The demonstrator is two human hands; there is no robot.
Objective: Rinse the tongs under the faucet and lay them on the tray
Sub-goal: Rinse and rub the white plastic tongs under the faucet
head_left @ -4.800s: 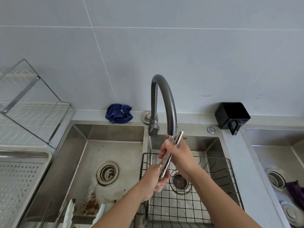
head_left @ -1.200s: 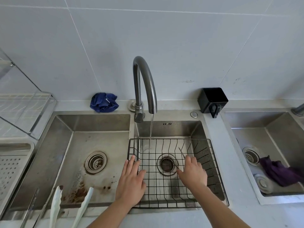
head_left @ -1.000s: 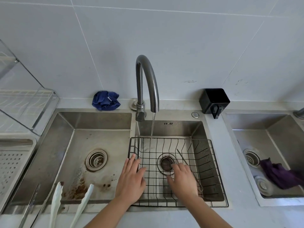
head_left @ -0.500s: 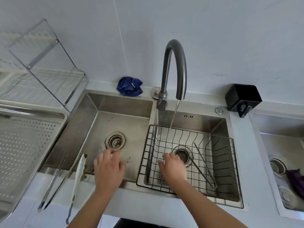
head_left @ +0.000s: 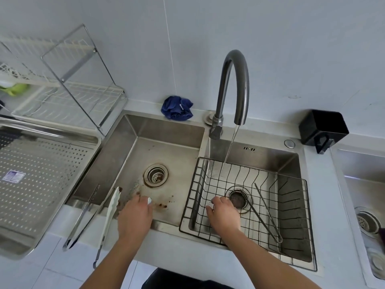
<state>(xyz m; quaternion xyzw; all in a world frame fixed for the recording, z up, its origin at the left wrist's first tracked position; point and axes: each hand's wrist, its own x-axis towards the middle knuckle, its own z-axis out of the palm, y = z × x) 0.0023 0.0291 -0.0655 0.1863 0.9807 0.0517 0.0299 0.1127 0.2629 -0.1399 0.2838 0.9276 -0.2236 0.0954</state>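
Water runs from the dark curved faucet into the right basin. Thin steel tongs lie in the black wire basket there, right of the drain. My right hand rests palm down on the basket floor beside them, holding nothing. White-tipped tongs lean over the left sink's front edge. My left hand is closed over their right arm, whose white tip shows past my fingers. The perforated steel tray sits at the far left.
Another pair of steel tongs lies over the sink edge beside the tray. A wire dish rack stands behind the tray. A blue cloth and a black holder sit on the back ledge. A second sink is at the right.
The steel tongs I held under the faucet now lie in the wire basket. My view swung left. My left hand moved from the basket's rim to the white-tipped tongs.
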